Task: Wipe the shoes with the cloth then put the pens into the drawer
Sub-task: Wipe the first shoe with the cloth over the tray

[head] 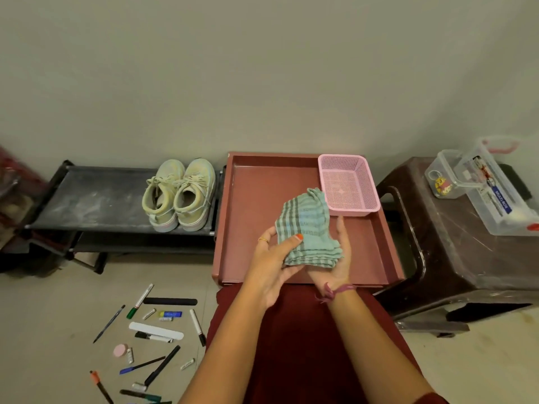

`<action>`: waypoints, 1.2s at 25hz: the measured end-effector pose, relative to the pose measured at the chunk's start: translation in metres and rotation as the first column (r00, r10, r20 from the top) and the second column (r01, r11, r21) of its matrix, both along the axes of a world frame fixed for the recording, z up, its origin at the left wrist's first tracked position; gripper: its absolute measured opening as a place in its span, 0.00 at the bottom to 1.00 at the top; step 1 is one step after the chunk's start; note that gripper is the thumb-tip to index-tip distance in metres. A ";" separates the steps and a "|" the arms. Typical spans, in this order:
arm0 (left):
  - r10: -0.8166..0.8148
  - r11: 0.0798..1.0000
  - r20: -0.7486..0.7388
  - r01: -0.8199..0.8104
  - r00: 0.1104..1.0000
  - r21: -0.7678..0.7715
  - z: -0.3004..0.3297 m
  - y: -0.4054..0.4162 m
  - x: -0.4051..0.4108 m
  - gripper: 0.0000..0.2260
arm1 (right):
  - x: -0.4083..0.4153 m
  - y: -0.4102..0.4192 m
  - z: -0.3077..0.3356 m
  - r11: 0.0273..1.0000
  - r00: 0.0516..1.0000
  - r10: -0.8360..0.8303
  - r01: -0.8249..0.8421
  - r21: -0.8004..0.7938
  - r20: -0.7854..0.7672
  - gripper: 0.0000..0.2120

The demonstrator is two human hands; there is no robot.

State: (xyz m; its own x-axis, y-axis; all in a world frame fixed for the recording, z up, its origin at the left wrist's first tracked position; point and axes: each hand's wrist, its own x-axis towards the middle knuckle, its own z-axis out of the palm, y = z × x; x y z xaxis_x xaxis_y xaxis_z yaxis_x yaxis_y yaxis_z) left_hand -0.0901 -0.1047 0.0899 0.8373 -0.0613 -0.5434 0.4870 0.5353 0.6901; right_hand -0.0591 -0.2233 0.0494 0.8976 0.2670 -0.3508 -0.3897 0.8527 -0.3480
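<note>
A folded green cloth (309, 228) with dark stripes is held up over the open red drawer (256, 199). The left hand (272, 263) grips its left side, with the thumb pressed on top of the cloth and the fingers curled under it. The right hand (338, 258) holds it from the right side and below, palm turned toward the cloth; its fingers are mostly hidden behind the cloth, so I cannot tell how much they bend. A pink basket (348, 185) sits in the far right corner of the drawer. The pale shoes (179, 195) stand side by side on a dark low rack (96, 196) just left of the drawer. Many pens (151, 336) and markers lie scattered on the floor (58, 316) near the person's left side, apart from the drawer. On the right, a brown stool (455, 243) carries clear plastic boxes (490, 188)
</note>
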 end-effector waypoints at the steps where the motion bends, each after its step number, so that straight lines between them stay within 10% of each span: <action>1: 0.003 1.000 0.014 -0.003 1.000 0.023 -0.002 0.002 -0.004 0.18 | -0.003 0.008 -0.003 0.999 1.000 -0.008 0.009 0.043 -0.015 0.32; 7: -0.133 0.839 0.100 0.058 0.986 0.541 -0.031 0.051 -0.013 0.24 | 0.004 0.048 -0.011 0.997 1.000 0.022 -0.023 -0.071 -0.010 0.28; 13: -0.040 0.338 0.120 -0.100 0.992 0.936 -0.073 0.169 0.030 0.14 | 0.026 0.054 -0.032 1.000 0.998 -0.007 0.006 -0.022 -0.069 0.42; 24: -0.531 -0.295 -0.381 0.256 0.757 0.921 -0.124 0.243 0.137 0.19 | 0.049 0.044 -0.068 0.998 0.989 -0.003 -0.005 -0.055 -0.146 0.41; 30: -0.510 -0.369 -0.383 0.206 0.770 0.906 -0.123 0.244 0.142 0.12 | 0.047 0.027 -0.075 0.996 0.988 -0.027 0.014 -0.089 -0.150 0.39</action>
State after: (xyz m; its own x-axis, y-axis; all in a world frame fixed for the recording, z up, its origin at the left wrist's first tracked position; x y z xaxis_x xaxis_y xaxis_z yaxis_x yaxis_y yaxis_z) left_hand 0.0520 0.1395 -0.0326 0.9603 0.0174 -0.2784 0.0686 -0.9822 0.1751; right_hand -0.0123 -0.1965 -0.0259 0.8375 0.2112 -0.5040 -0.4260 0.8300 -0.3601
